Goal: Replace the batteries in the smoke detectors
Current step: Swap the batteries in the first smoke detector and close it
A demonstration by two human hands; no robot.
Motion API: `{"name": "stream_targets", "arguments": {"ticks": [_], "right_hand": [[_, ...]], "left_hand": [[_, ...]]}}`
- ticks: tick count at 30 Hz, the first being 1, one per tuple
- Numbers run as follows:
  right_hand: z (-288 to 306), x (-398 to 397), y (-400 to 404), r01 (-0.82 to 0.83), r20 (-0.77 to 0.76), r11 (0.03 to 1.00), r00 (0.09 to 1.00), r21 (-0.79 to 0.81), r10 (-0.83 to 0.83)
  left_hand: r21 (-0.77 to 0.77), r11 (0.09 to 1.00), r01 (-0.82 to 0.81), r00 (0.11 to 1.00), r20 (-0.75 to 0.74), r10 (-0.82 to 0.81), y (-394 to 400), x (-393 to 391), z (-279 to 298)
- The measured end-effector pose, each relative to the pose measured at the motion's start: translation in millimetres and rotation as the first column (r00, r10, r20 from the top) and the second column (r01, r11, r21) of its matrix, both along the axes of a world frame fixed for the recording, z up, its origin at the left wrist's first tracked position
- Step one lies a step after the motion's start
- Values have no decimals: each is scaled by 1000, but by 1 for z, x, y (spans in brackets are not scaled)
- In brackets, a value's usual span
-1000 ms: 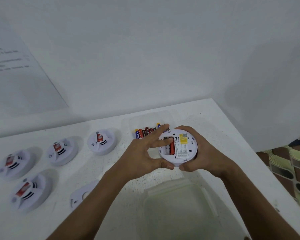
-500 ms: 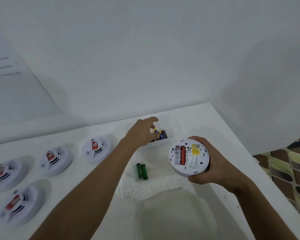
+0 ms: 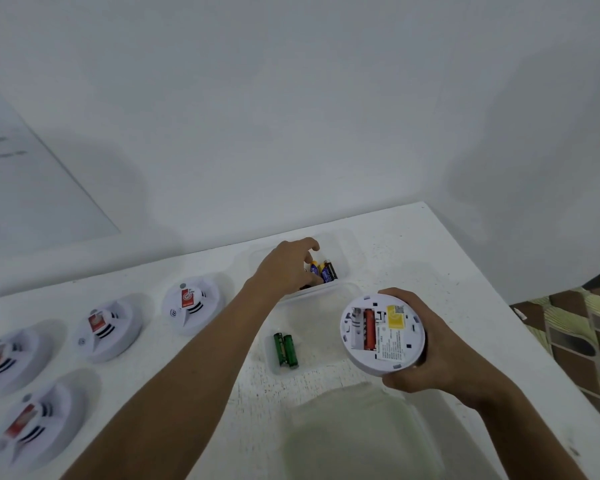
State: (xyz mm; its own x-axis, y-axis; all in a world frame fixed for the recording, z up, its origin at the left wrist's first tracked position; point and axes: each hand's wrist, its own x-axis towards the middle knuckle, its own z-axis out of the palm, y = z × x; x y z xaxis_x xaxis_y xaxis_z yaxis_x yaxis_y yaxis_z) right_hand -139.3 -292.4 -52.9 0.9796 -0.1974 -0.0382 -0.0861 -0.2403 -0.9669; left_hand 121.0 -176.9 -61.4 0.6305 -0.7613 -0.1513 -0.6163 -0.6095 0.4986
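Standing against white walls, the white table (image 3: 413,244); right hand (image 3: 440,355) grips a detector (image 3: 381,334); left hand (image 3: 288,265), fingers curled, reaches among batteries (image 3: 324,270).

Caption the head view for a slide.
Left hand reaches into the clear plastic battery tub while right hand holds an upturned round white smoke detector.

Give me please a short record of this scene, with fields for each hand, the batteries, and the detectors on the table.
left hand: reaching into the clear container of new batteries, fingers curled among them; grip not clearly visible
right hand: holds the open smoke detector, back side up
battery bay: one red battery inside, the slot beside it looks empty
green batteries: two, lying side by side in a shallow clear tray
other smoke detectors: four on the table at left, face up
table: white, against a white wall
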Motion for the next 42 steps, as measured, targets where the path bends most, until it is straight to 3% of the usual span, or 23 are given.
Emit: {"name": "stream_targets", "arguments": {"ticks": [11,16,25,30,37,40,42], "right_hand": [[-3,0,3,-10,15,1000,1000,-15,10],[1,-1,5,-3,15,1000,1000,-6,3],[8,-1,5,-7,19,1000,1000,0,7],[16,3,7,-21,25,1000,999,19,20],[30,13,18,-69,65,997,996,26,68],[33,18,26,-110,75,993,991,30,108],[34,21,32,-128,85,991,989,41,124]], "left_hand": [[45,994,98,992,79,-101,3,-1,3],[21,995,93,996,7,-94,0,-1,4],[-124,987,-98,992,-96,86,10,-4,7],[-315,908,-275,956,-186,226,28,-26,33],[-584,732,-350,894,-442,75,78,-91,86],[-609,731,-308,916,-398,54,95,-111,91],[-607,760,-231,959,-275,71,105,-121,87]]}}
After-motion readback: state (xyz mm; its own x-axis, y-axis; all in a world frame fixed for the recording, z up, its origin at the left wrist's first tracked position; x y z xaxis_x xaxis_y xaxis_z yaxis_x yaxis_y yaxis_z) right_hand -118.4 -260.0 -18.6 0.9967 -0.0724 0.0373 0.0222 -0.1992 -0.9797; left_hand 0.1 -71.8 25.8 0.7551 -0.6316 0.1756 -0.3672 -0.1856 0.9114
